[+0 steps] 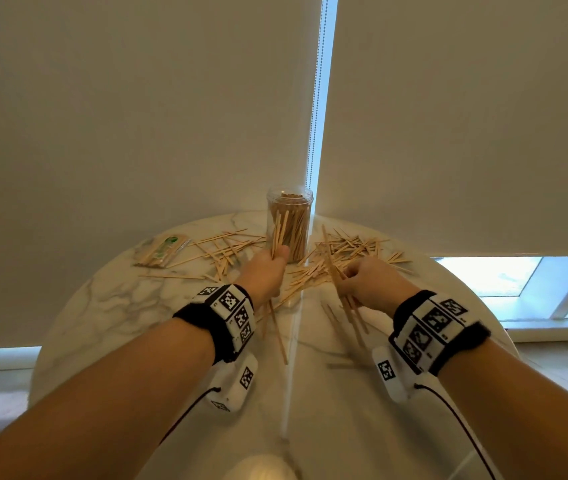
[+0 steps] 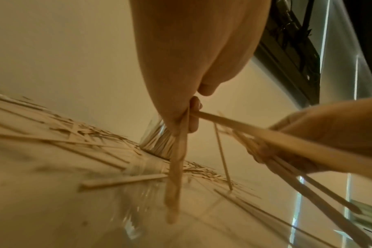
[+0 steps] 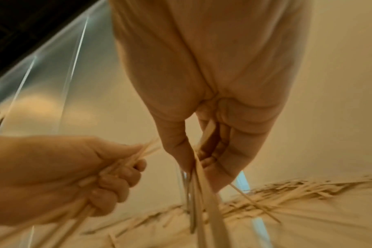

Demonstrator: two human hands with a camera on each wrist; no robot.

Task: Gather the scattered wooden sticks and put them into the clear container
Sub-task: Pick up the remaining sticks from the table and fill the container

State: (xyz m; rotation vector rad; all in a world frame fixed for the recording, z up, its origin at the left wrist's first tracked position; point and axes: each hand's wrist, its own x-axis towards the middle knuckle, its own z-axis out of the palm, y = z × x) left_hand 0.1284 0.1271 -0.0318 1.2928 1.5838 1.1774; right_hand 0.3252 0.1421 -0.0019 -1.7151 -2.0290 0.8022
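A clear container (image 1: 289, 221), partly filled with upright wooden sticks, stands at the far middle of the round marble table (image 1: 109, 306). Loose sticks lie scattered to its left (image 1: 227, 249) and right (image 1: 351, 249). My left hand (image 1: 268, 268) grips a bundle of sticks just in front of the container; the bundle (image 2: 174, 167) points down to the tabletop. My right hand (image 1: 365, 278) grips another bundle (image 3: 204, 193) to the right of it, the sticks slanting back toward me. The two hands are a short gap apart. The right wrist view shows the left hand (image 3: 74, 176) fisted round its sticks.
A plastic packet of sticks (image 1: 163, 249) lies at the table's far left. A few single sticks (image 1: 280, 337) lie on the marble between my wrists. Window blinds hang right behind the table, with a bright sill at the right.
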